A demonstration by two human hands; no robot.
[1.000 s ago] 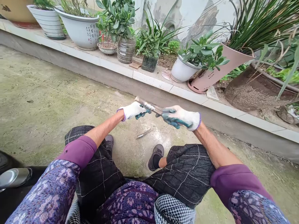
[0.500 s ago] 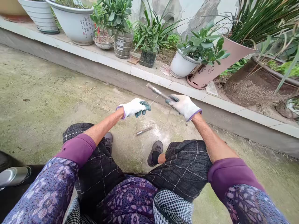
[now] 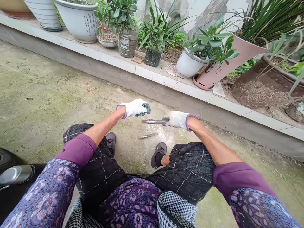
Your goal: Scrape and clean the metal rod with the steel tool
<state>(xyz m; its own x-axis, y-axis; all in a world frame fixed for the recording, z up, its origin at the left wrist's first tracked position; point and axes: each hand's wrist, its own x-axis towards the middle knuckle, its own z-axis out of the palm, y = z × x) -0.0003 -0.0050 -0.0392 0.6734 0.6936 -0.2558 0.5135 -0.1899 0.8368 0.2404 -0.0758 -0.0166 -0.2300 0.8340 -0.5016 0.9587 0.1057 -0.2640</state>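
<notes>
My right hand (image 3: 177, 119), in a white glove with dark palm coating, is closed round one end of a brownish stick (image 3: 160, 121). Silvery wire (image 3: 150, 121) is wound round the stick toward its free end, which points left. Up and left of that end is my left hand (image 3: 139, 108), gloved alike, its fingers curled together. A thin wire strand ran from these fingers to the coil a moment ago; now the strand is too fine to make out. On the ground below lies a second stick (image 3: 147, 136) with a silvery band.
Bare concrete ground (image 3: 59, 95) lies around my shoes (image 3: 159, 153). Ahead runs a low tiled ledge (image 3: 156, 76) with several potted plants, among them a white pot (image 3: 190, 65) and a tilted pink pot (image 3: 220, 68). A shiny metal cylinder (image 3: 17, 175) is at the lower left.
My right hand has come down toward me, and the stick has swung from slanted to nearly level. My left hand has shifted slightly left. The strand between them no longer shows.
</notes>
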